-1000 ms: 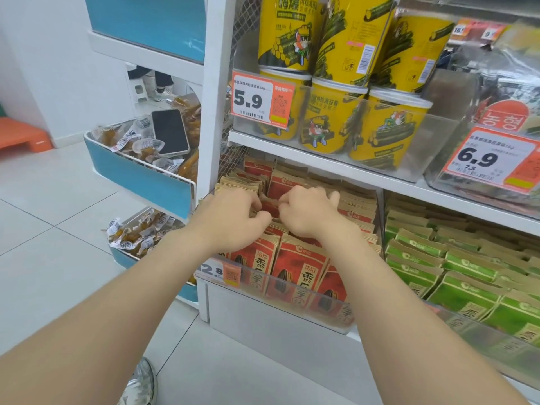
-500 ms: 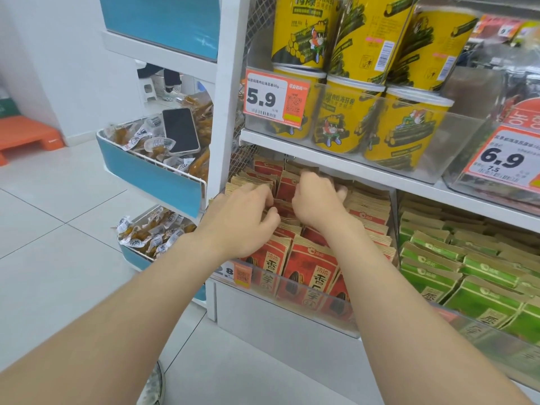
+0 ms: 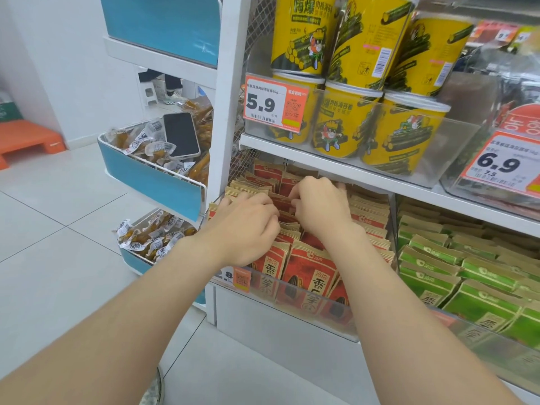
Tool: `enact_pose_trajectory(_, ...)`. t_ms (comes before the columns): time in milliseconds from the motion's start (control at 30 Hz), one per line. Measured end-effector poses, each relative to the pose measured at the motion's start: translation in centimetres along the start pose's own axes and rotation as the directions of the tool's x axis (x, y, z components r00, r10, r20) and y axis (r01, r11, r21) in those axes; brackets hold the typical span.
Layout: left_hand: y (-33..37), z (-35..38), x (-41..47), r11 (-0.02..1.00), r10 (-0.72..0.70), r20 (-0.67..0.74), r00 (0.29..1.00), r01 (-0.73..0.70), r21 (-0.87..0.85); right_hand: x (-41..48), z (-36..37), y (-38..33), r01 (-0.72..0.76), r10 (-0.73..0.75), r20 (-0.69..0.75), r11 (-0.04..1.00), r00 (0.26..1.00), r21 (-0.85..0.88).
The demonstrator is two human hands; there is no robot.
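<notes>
Rows of red and tan snack packets stand upright in a clear-fronted bin on the lower shelf. My left hand reaches into the middle rows, its fingers curled down among the packet tops. My right hand is just beside it, a little farther back, fingertips curled round the top edges of the packets. The fingertips of both hands are hidden between the packets.
Green packets fill the bin to the right. Yellow tubs are stacked on the shelf above, behind price tags 5.9 and 6.9. A phone lies on small snacks in a blue side basket. White tiled floor lies left.
Both hands have moved farther back along the rows of red packets. The view has shifted slightly left and closer to the shelf.
</notes>
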State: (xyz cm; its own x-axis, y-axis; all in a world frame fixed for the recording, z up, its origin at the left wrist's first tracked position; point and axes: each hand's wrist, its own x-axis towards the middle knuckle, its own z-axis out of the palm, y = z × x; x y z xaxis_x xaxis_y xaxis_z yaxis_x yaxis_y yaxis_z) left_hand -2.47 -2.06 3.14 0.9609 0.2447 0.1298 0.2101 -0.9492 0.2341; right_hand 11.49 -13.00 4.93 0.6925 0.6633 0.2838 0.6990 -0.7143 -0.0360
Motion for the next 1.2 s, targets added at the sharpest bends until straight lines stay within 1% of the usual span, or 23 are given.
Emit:
enact_pose_trajectory(67, 0.1, -0.1, -0.1, 1.0, -0.005, 0.012, 1.0, 0.005, 0.004, -0.5, -0.5, -0.1, 0.065, -0.066, -0.05, 0.998, 0.997, -0.016)
enact_pose_trajectory(167, 0.1, 0.0, -0.3, 1.0, -0.016, 0.011, 1.0, 0.016, 0.011, -1.5, -1.4, 0.3, 0.15, -0.15, -0.167, 0.989, 0.974, -0.013)
enact_pose_trajectory(233, 0.2, -0.1, -0.5, 1.0, -0.021, -0.011, 1.0, 0.021, 0.012, -2.5, -2.2, 0.8, 0.202, -0.187, -0.275, 0.979, 0.943, 0.029)
enact_pose_trajectory(300, 0.5, -0.3, -0.8, 0.999, -0.03, -0.058, 0.998, 0.031, 0.008, -3.6, -3.1, 1.5, 0.256, -0.205, -0.397, 0.964, 0.895, 0.079)
enact_pose_trajectory(367, 1.0, -0.7, -1.1, 0.999, -0.045, -0.134, 0.99, 0.044, -0.013, -5.0, -4.3, 2.2, 0.286, -0.168, -0.524, 0.946, 0.835, 0.153)
enact_pose_trajectory(433, 1.5, -1.0, -1.5, 0.997, -0.064, -0.229, 0.971, 0.052, -0.059, -6.6, -5.7, 2.9, 0.306, -0.082, -0.645, 0.921, 0.76, 0.243)
enact_pose_trajectory(500, 2.3, -1.3, -1.8, 0.986, -0.092, -0.332, 0.939, 0.041, -0.159, -8.2, -7.1, 3.4, 0.331, 0.033, -0.72, 0.873, 0.693, 0.358)
enact_pose_trajectory(533, 2.9, -1.5, -2.1, 0.973, -0.107, -0.386, 0.916, 0.017, -0.23, -8.8, -7.7, 3.5, 0.34, 0.094, -0.736, 0.842, 0.671, 0.418)
enact_pose_trajectory(600, 4.7, -1.8, -2.6, 0.924, -0.132, -0.481, 0.867, -0.069, -0.377, -10.0, -8.9, 3.5, 0.345, 0.206, -0.729, 0.776, 0.653, 0.528)
enact_pose_trajectory(667, 6.9, -2.1, -3.3, 0.865, -0.124, -0.548, 0.827, -0.18, -0.468, -11.0, -9.8, 3.5, 0.339, 0.28, -0.697, 0.717, 0.66, 0.609)
enact_pose_trajectory(733, 8.8, -2.2, -3.9, 0.82, -0.075, -0.603, 0.794, -0.295, -0.491, -11.9, -10.3, 3.3, 0.306, 0.34, -0.632, 0.656, 0.696, 0.69)
enact_pose_trajectory(800, 10.5, -2.1, -4.3, 0.786, -0.017, -0.63, 0.777, -0.379, -0.489, -12.6, -10.2, 3.2, 0.264, 0.407, -0.515, 0.53, 0.754, 0.806)
enact_pose_trajectory(867, 11.7, -1.8, -4.4, 0.765, 0.024, -0.623, 0.782, -0.415, -0.492, -13.3, -9.9, 3.2, 0.235, 0.461, -0.399, 0.373, 0.793, 0.897)
enact_pose_trajectory(900, 12.1, -1.5, -4.3, 0.75, 0.03, -0.605, 0.796, -0.418, -0.512, -13.7, -9.7, 3.1, 0.225, 0.479, -0.358, 0.313, 0.801, 0.923)
enact_pose_trajectory(967, 12.7, -1.0, -4.1, 0.695, -0.008, -0.545, 0.838, -0.387, -0.606, -14.4, -9.3, 3.1, 0.206, 0.484, -0.302, 0.241, 0.822, 0.948)
enact_pose_trajectory(1033, 13.3, -0.8, -3.7, 0.603, -0.104, -0.472, 0.875, -0.322, -0.73, -14.9, -8.9, 3.2, 0.193, 0.441, -0.274, 0.22, 0.854, 0.956)
enact_pose_trajectory(1067, 13.6, -1.0, -3.5, 0.528, -0.162, -0.424, 0.891, -0.285, -0.8, -15.0, -8.8, 3.3, 0.187, 0.407, -0.266, 0.225, 0.874, 0.956)
enact_pose_trajectory(1133, 14.1, -1.4, -3.2, 0.333, -0.255, -0.311, 0.916, -0.219, -0.917, -15.2, -8.6, 3.7, 0.178, 0.327, -0.263, 0.267, 0.908, 0.947)
enact_pose_trajectory(1167, 14.3, -1.5, -3.1, 0.255, -0.276, -0.274, 0.921, -0.204, -0.945, -15.3, -8.5, 3.9, 0.178, 0.298, -0.265, 0.289, 0.917, 0.941)
enact_pose_trajectory(1200, 14.5, -1.6, -3.0, 0.209, -0.281, -0.261, 0.923, -0.207, -0.956, -15.3, -8.4, 4.0, 0.176, 0.289, -0.266, 0.301, 0.92, 0.937)
